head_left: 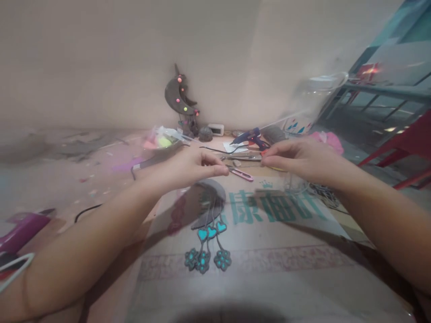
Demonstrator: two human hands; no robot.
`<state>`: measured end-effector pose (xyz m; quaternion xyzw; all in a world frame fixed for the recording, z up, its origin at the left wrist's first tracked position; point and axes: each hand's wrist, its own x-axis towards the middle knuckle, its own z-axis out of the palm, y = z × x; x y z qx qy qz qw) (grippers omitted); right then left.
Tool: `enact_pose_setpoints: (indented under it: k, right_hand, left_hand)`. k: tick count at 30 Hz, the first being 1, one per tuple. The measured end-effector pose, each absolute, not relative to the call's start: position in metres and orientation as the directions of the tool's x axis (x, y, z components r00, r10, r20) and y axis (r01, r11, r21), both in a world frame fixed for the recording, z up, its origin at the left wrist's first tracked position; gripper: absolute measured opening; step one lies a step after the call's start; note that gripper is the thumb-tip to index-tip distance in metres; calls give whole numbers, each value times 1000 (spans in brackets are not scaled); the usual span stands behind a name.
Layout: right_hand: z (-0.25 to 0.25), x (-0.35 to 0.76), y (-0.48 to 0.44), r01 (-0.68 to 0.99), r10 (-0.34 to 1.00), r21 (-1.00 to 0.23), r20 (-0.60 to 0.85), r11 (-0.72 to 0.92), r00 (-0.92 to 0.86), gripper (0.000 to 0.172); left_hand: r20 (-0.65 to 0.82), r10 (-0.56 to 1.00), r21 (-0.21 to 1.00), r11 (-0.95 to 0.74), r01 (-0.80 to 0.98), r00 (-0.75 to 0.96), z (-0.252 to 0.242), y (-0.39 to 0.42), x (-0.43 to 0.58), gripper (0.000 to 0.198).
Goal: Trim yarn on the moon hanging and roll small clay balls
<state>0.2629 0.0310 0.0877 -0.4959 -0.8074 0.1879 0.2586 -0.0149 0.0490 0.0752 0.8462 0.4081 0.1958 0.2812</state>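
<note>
My left hand [191, 167] is held above the sheet with thumb and fingers pinched together. Opposite it, my right hand [299, 156] also pinches. A faint thin line may run between the fingertips, but it is too fine to name. Below my left hand lies a grey crescent ornament [220, 197], partly hidden by that hand. Grey cords hang from it, bearing turquoise hearts [211, 232] and grey flowers with turquoise dots [222, 259]. Just beyond the left fingertips sit a pink-handled cutter [241, 174] and a pair of metal scissors or tweezers [245, 157].
At the wall stand another crescent ornament [175, 99], a yarn ball [205, 133] and a small white device [216, 129]. A blue glue gun [247, 135] lies before a clear jug [311, 103]. A purple tool [25, 231] is at left, red chairs [407, 143] at right.
</note>
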Motion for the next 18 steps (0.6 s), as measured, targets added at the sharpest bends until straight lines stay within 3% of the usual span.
enact_pose_setpoints:
  k: [4, 8, 12, 18]
  right_hand:
    - [80, 266, 38, 697, 870, -522, 252, 492, -425, 37]
    - [71, 262, 41, 616, 799, -509, 376, 601, -469, 33]
    - [61, 244, 28, 507, 833, -664, 390, 550, -392, 42]
    - [31, 215, 11, 166, 842, -880, 348, 445, -412, 50]
  left_hand:
    - [122, 820, 661, -487, 571, 559, 71, 55, -16, 32]
    - [120, 781, 754, -473, 456, 612, 72, 55, -16, 24]
    - [135, 786, 769, -467, 436, 603, 72, 52, -13, 24]
    - [104, 798, 825, -402, 396, 593, 65, 44, -1, 29]
